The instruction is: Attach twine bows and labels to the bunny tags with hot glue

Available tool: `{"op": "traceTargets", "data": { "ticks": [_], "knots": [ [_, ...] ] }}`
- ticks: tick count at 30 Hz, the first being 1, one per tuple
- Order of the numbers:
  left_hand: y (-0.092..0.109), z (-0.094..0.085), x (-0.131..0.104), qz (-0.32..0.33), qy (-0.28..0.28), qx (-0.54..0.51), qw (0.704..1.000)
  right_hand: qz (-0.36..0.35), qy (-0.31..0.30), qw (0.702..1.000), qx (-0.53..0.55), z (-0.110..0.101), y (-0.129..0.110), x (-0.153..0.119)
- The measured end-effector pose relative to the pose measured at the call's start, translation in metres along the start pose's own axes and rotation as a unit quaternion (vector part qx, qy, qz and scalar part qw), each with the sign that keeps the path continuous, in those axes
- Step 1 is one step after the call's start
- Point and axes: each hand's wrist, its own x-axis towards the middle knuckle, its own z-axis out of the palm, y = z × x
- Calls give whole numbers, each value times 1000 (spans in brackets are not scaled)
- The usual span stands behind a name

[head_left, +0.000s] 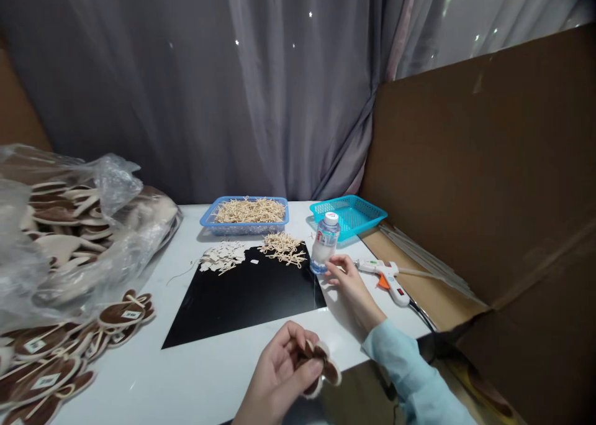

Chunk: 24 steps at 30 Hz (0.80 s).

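Near the table's front edge, my left hand (284,372) is closed on a small brown plush piece with cream edges (329,369), held between thumb and fingers. My right hand (347,285) is at the lower right side of a clear plastic bottle (325,243) with a white cap. Its fingers are bent and drawn together; whatever they hold, if anything, is too small to make out. A thin strand hangs below the bottle. Just right of this hand lies a white glue gun (390,281) with an orange trigger and a glue stick in its back.
A black mat (251,294) bears cord loops (283,249) and white paper tags (223,255). Behind are a blue basket (244,228) of loops and a turquoise basket (354,217). Brown plush pieces (44,366) and a plastic bag (112,176) lie left; cardboard (465,164) stands right.
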Motion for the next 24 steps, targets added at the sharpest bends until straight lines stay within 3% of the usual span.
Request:
{"op": "traceTargets", "data": {
  "ticks": [6, 11, 14, 16, 18, 19, 21, 24],
  "knots": [
    [-19, -8, -2, 0, 0, 0, 1000, -51, 23, 995, -82, 4, 1, 15],
    [-15, -13, -6, 6, 31, 19, 999, -59, 14, 993, -99, -1, -12, 16],
    [-12, -20, -9, 11, 37, 20, 999, -15, -46, 995, -86, 3, -26, -12],
    [-13, -26, -9, 14, 28, 19, 999, 37, -129, 989, -68, 10, -33, -40],
    [-15, -32, -8, 15, 16, 24, 999, 122, -262, 956, 51, 18, -36, -66],
    [-15, -33, -7, 15, 12, 27, 999, 146, -288, 938, 125, 22, -36, -76],
    [-15, -34, -6, 18, 24, 31, 999, 168, -298, 909, 237, 29, -32, -87],
    [-12, -29, -2, 39, 84, 12, 996, 170, -258, 900, 308, 35, -23, -86]
  ]
}}
